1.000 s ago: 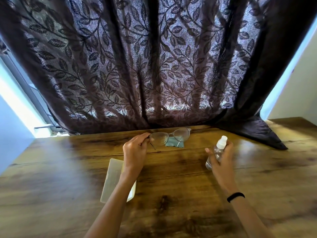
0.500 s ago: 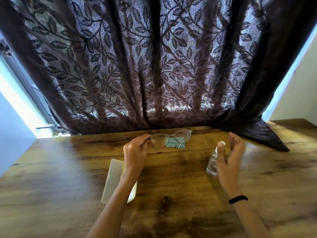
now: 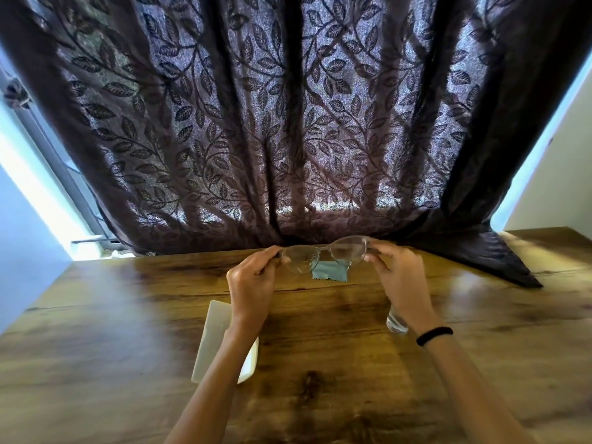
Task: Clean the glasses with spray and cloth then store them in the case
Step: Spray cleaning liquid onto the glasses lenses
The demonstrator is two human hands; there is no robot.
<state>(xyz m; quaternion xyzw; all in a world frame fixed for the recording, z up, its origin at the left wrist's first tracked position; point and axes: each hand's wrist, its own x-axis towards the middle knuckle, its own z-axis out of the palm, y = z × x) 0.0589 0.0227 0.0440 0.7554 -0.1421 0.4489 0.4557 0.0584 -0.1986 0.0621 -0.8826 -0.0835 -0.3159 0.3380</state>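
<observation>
A pair of clear-framed glasses (image 3: 323,255) is held up above the far part of the wooden table (image 3: 320,347). My left hand (image 3: 253,285) pinches its left end and my right hand (image 3: 398,280) pinches its right end. Under the glasses a small blue-grey cloth (image 3: 330,273) lies flat on the table. A clear spray bottle (image 3: 396,322) stands behind my right wrist, with only its lower part showing. The white glasses case (image 3: 213,338) lies beneath my left forearm, partly covered by it.
A dark leaf-patterned curtain (image 3: 288,139) hangs just behind the table's far edge, and its hem drapes onto the table at the back right (image 3: 487,254). Bright window light shows at both sides.
My right hand let go of the spray bottle, which now stands on the table, and moved up left to take the right end of the glasses. My left hand kept its hold.
</observation>
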